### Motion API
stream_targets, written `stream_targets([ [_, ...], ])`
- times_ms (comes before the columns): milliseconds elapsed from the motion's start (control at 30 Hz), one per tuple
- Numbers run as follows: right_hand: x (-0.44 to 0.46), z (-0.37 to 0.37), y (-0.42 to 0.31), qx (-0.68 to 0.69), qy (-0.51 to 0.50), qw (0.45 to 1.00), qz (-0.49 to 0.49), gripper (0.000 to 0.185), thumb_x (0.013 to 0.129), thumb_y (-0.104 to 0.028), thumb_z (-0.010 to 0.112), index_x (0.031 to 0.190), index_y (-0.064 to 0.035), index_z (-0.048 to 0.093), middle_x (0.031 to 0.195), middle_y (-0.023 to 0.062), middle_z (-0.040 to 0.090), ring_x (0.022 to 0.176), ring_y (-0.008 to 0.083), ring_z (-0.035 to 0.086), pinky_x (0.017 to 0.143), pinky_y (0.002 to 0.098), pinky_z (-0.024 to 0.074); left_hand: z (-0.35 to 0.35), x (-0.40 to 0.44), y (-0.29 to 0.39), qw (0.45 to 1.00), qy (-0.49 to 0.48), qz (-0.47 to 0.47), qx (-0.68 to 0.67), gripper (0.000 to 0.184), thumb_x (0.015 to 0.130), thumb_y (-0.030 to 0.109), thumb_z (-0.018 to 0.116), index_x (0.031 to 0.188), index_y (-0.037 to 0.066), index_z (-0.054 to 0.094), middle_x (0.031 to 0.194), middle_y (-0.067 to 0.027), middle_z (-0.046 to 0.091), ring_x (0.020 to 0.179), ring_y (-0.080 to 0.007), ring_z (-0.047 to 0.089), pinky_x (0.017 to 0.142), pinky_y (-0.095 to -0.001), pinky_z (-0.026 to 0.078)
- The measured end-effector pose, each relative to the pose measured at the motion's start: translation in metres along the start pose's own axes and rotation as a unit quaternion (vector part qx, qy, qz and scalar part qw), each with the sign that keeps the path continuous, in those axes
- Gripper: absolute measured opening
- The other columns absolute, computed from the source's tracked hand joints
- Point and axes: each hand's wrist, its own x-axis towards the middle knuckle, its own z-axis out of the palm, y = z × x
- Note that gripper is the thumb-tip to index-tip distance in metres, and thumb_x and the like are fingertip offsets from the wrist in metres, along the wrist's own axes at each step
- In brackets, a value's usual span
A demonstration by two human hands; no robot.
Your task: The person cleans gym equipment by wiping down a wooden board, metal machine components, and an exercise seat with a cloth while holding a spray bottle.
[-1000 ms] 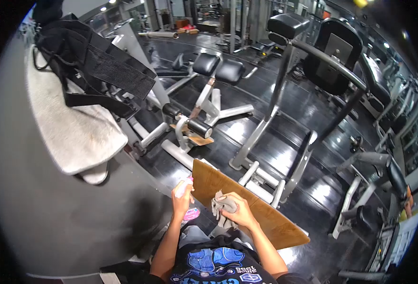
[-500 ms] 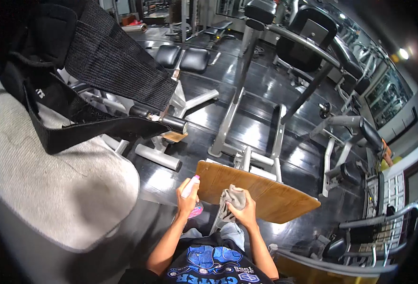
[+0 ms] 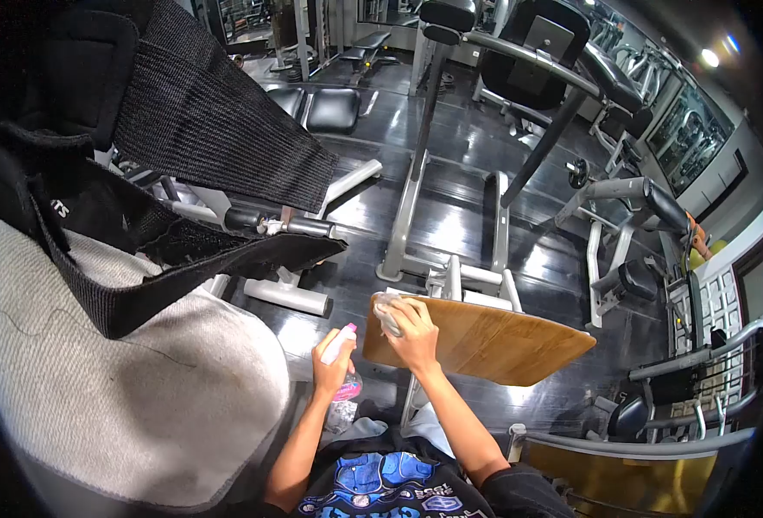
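Observation:
My left hand is wrapped round the neck of a spray bottle with a white and pink head and pink liquid inside. It is just left of a brown wooden board, which is fixed to a grey metal frame. My right hand is closed on a grey cloth and presses it at the board's upper left corner. Most of the cloth is hidden under the fingers.
A large pale fabric-covered pad fills the lower left, with a black strap belt over it. Past the board stands a metal machine frame. A padded bench and other gym machines stand around the dark floor.
My right hand has moved up and left with the cloth, from the board's near edge to its upper left corner. My left hand keeps the bottle, now slightly lower. The view has shifted a little.

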Motion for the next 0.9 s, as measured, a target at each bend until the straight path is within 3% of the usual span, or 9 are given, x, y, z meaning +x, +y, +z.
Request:
stream_targets([
  [200,-0.005,0.031,-0.006,-0.056,0.027,0.998,0.023,0.037,0.066,-0.012,0.078,0.100,-0.0234,0.072,0.103,-0.0075,0.067,0.093,0.0184,0.060,0.067,0.0299,0.0558,-0.009,0.007,-0.001,0.999,-0.048,-0.003,-0.012,0.016,0.093,0.014,0.061,0.090,-0.001,0.063,0.075,-0.0047,0.062,0.048,-0.0072,0.053,0.039,-0.0224,0.041],
  [400,-0.031,0.020,0.007,-0.086,-0.007,0.996,0.039,0.035,0.065,-0.011,0.077,0.096,-0.0243,0.071,0.100,-0.0095,0.067,0.089,0.0171,0.060,0.063,0.0290,0.0556,-0.006,0.018,0.006,0.996,-0.081,-0.039,-0.028,0.017,0.094,0.014,0.060,0.094,-0.002,0.064,0.080,-0.0065,0.063,0.051,-0.0073,0.054,0.040,-0.0216,0.042],
  [467,-0.028,0.013,0.011,-0.094,0.024,0.994,0.050,0.036,0.064,-0.010,0.077,0.097,-0.0246,0.071,0.100,-0.0092,0.067,0.089,0.0172,0.060,0.063,0.0293,0.0556,-0.003,0.021,0.001,0.995,-0.093,-0.037,-0.012,0.023,0.096,0.021,0.057,0.103,0.000,0.063,0.082,-0.0074,0.064,0.046,-0.0093,0.055,0.039,-0.0223,0.041],
  [633,-0.005,0.012,-0.011,-0.081,0.076,0.991,0.079,0.041,0.061,-0.009,0.078,0.098,-0.0239,0.071,0.100,-0.0077,0.067,0.091,0.0185,0.061,0.067,0.0304,0.0557,0.003,0.019,-0.003,0.990,-0.136,-0.020,-0.022,0.024,0.096,0.023,0.058,0.101,0.000,0.061,0.082,-0.0079,0.063,0.046,-0.0112,0.056,0.039,-0.0226,0.041],
  [700,-0.008,0.028,-0.015,-0.067,0.084,0.990,0.088,0.043,0.061,-0.009,0.077,0.101,-0.0241,0.071,0.102,-0.0073,0.066,0.093,0.0187,0.060,0.069,0.0312,0.0558,0.004,0.015,-0.002,0.988,-0.128,-0.054,-0.068,0.017,0.095,0.013,0.058,0.096,-0.003,0.062,0.082,-0.0074,0.063,0.051,-0.0086,0.055,0.041,-0.0219,0.044],
  [900,-0.050,0.043,-0.005,-0.064,0.003,0.991,0.116,0.040,0.063,-0.011,0.077,0.101,-0.0237,0.072,0.100,-0.0064,0.067,0.093,0.0192,0.060,0.069,0.0332,0.0562,0.001,0.009,-0.007,0.988,-0.140,-0.043,-0.045,0.019,0.096,0.016,0.057,0.096,-0.002,0.061,0.084,-0.0087,0.063,0.048,-0.0111,0.056,0.040,-0.0228,0.043],
])
